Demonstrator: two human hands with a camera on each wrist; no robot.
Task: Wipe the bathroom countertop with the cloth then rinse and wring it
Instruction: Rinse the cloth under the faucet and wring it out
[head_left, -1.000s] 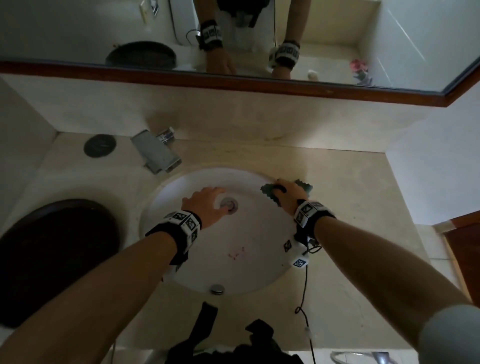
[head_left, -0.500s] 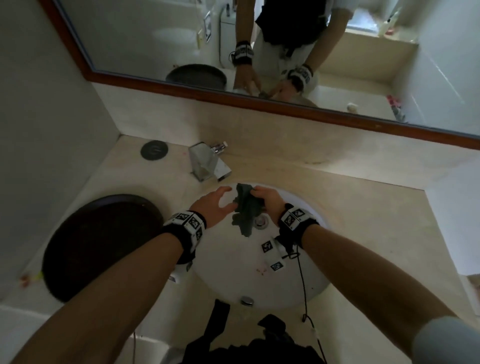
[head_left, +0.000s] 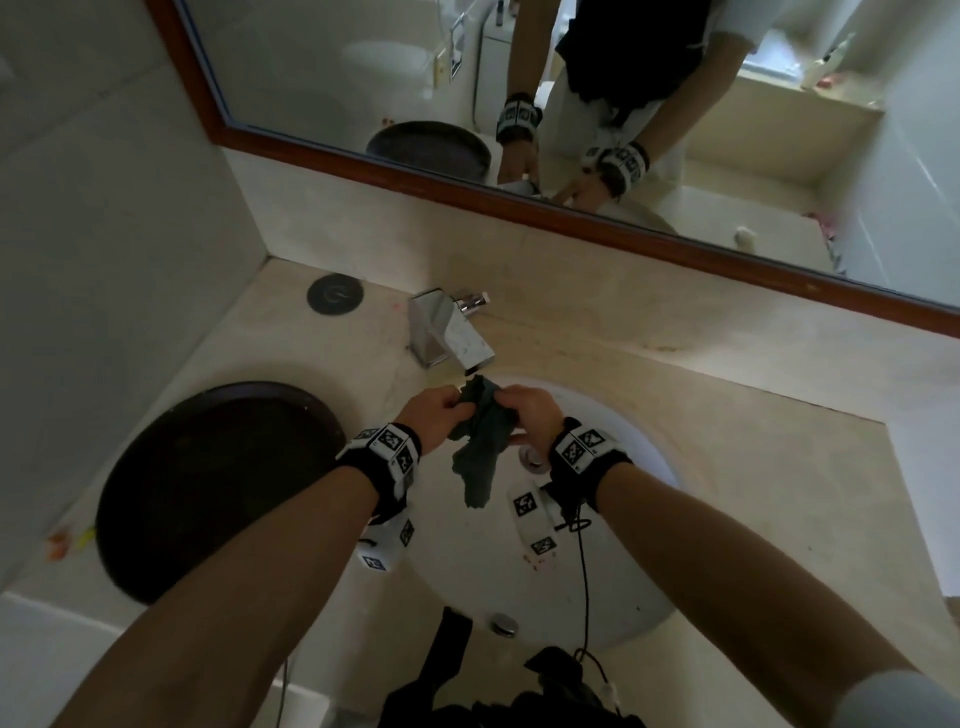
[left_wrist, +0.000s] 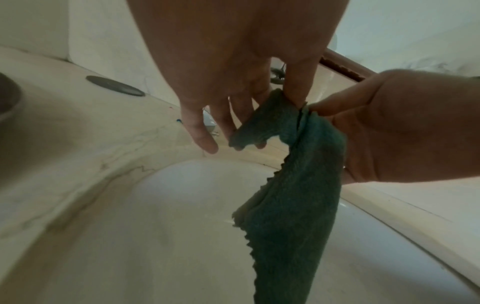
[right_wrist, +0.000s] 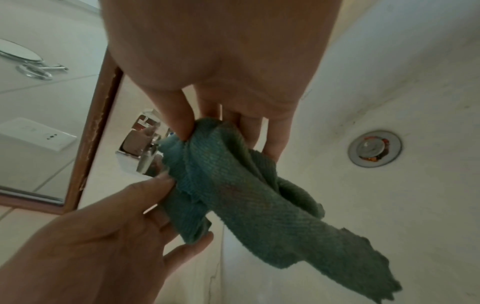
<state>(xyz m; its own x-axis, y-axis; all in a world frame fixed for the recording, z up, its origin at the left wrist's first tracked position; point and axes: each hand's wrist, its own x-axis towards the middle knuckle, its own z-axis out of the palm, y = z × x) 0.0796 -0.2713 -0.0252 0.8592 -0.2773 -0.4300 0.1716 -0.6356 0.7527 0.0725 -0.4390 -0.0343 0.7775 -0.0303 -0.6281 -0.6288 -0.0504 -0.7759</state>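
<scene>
My left hand (head_left: 434, 410) and right hand (head_left: 530, 410) now both pinch the waffle-weave teal cloth (head_left: 480, 441), lifted at 12 o'clock over the round white sink (head_left: 639, 519).

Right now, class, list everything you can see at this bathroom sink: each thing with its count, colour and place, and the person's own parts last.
cloth: one, dark green, held up over the basin, lower end hanging free
sink: one, white, round, set into the countertop
drain: one, silver, in the sink bottom
tap: one, chrome, behind the sink
countertop: one, beige
round tray: one, dark brown, left of the sink
round cap: one, dark, back left corner
mirror: one, brown frame, above
left hand: pinches the cloth top
right hand: pinches the cloth top
</scene>
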